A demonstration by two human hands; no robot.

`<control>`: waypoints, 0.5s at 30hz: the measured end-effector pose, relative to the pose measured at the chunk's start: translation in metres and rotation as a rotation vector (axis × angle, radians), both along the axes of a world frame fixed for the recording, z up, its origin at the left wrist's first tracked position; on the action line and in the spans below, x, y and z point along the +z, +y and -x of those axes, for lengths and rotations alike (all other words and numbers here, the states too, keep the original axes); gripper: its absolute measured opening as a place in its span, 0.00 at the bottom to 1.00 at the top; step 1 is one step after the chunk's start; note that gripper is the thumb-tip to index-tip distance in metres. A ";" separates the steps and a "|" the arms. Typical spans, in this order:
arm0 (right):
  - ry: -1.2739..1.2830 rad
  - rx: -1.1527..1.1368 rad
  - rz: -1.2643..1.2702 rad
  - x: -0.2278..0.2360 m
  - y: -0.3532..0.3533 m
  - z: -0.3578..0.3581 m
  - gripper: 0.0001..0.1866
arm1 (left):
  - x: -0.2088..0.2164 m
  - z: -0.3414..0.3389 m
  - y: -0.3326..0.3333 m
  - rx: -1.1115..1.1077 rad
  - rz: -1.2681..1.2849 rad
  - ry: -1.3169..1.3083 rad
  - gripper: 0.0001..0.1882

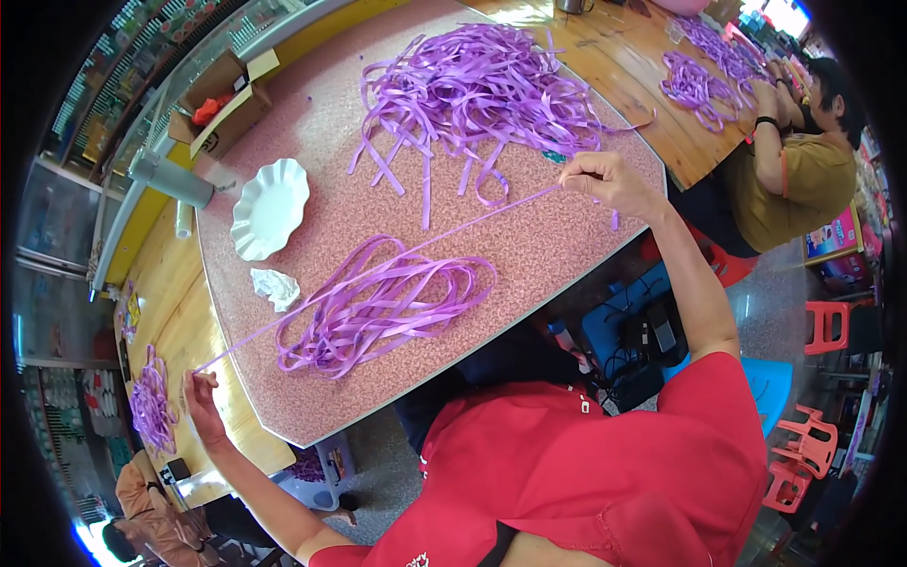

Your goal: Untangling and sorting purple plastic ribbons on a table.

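Observation:
A purple ribbon [453, 220] runs taut across the pink speckled table [529, 255], stretched between my two hands. My right hand [605, 181] pinches its right end above the table's right side, close to the big heap of purple ribbons [482, 85]. Off the table's left edge, my left hand [204, 406] is closed on the other end with its fingertips. Beneath the stretched ribbon lies a looped bundle of purple ribbons [387, 312].
A white scalloped dish [270, 210], a crumpled white tissue [275, 288] and a grey-green bottle [172, 180] stand left. Behind them sits an open cardboard box [227, 104]. One person [794, 180] handles ribbons at the right; another [156, 510] sits lower left. Red stools [827, 328] stand right.

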State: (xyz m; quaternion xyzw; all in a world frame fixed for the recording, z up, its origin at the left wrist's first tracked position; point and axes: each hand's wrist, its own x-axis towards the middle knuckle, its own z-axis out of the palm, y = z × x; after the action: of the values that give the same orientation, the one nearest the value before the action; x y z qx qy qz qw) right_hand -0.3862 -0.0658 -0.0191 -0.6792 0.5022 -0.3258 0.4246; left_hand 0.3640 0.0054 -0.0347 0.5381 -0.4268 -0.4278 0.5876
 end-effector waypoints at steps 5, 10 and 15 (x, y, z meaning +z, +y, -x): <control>0.031 -0.059 0.100 0.002 0.001 -0.004 0.08 | -0.005 -0.002 -0.005 0.094 -0.204 -0.220 0.18; -0.060 -0.050 0.047 0.025 0.019 -0.027 0.09 | -0.002 0.071 -0.019 0.572 0.092 -1.410 0.26; -0.188 0.083 0.079 0.041 0.039 -0.064 0.08 | 0.026 0.220 -0.001 -0.168 0.305 -0.618 0.15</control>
State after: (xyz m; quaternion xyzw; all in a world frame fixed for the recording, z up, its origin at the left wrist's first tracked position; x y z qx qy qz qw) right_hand -0.3218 -0.0268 0.0219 -0.6820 0.4184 -0.3896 0.4561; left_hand 0.1437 0.0040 -0.0082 0.5112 -0.6863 -0.2230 0.4668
